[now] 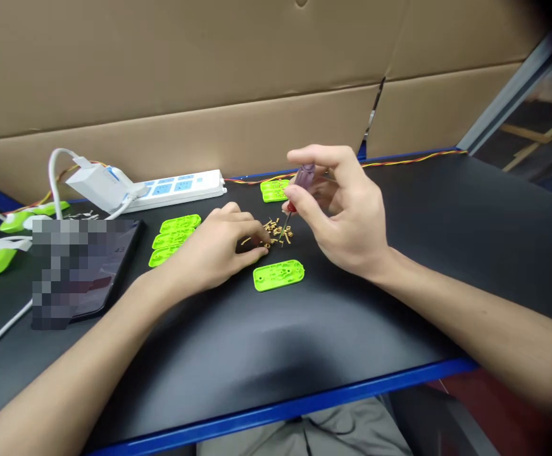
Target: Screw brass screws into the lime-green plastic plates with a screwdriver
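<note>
My right hand point(345, 212) is closed on a screwdriver point(306, 177) with a translucent purple and red handle, its thin shaft pointing down at a pile of small brass-coloured parts point(278, 231). My left hand point(235, 240) rests at the left edge of that pile, thumb and fingertips close together at the small parts; whether a part is between them is too small to tell. A bright green plastic shell point(278, 276) lies just in front of the pile, its inside facing up. Behind the pile, another green shell point(274, 191) sits partly hidden by my right hand.
Several green shells point(176, 232) lie left of my left hand. A dark tablet-like device point(95, 272) is farther left. A white power strip point(181, 189) with a plugged-in adapter point(98, 183) and cables stands along the cardboard wall point(257, 136). The black table has a blue front edge point(276, 408).
</note>
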A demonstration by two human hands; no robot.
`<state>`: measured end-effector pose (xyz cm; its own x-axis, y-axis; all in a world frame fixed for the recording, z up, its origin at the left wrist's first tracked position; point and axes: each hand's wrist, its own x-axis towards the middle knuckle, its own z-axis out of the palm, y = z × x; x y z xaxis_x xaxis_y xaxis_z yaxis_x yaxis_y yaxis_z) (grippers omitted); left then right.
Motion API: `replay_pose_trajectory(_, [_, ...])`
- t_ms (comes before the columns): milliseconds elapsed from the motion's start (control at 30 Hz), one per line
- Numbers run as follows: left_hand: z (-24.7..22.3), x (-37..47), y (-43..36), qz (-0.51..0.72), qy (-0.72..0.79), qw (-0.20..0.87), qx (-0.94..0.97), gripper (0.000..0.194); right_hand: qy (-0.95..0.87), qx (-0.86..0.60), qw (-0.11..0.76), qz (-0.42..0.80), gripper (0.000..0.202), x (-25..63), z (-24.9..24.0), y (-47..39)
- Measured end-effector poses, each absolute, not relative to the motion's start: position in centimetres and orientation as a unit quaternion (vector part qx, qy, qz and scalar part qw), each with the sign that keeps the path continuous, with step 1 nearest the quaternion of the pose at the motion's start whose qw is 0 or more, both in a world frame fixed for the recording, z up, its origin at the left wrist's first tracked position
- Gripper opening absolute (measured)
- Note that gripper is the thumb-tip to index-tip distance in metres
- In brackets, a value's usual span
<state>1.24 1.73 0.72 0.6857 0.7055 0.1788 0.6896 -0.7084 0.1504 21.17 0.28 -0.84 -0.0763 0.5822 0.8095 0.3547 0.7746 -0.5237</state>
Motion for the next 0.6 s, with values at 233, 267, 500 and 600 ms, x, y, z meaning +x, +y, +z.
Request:
replay_pose_trajectory(233, [1.5, -0.1, 2.0, 0.044, 0.384, -0.015, 0.922, 0.02, -0.725, -0.337, 0.595, 0.084, 0.021, 21.4, -1.2, 0.8])
replay_pose_trajectory(267, [1.5, -0.3, 2.0, 0.033, 0.379, -0.023, 0.925, 0.019, -0.728, -0.335, 0.592, 0.08, 0.02, 21.5, -1.2, 0.8])
replay_pose_trajectory(500, [1.5, -0.2, 1.6, 0.013, 0.378, -0.038, 0.925, 0.016, -0.732, -0.324, 0.593, 0.085, 0.019, 21.4, -1.3, 1.0])
replay_pose_trajectory(600, [1.6, -0.1, 1.5, 0.012, 0.378, -0.027, 0.925, 0.018, -0.729, -0.332, 0.591, 0.09, 0.018, 21.4, -1.5, 1.1])
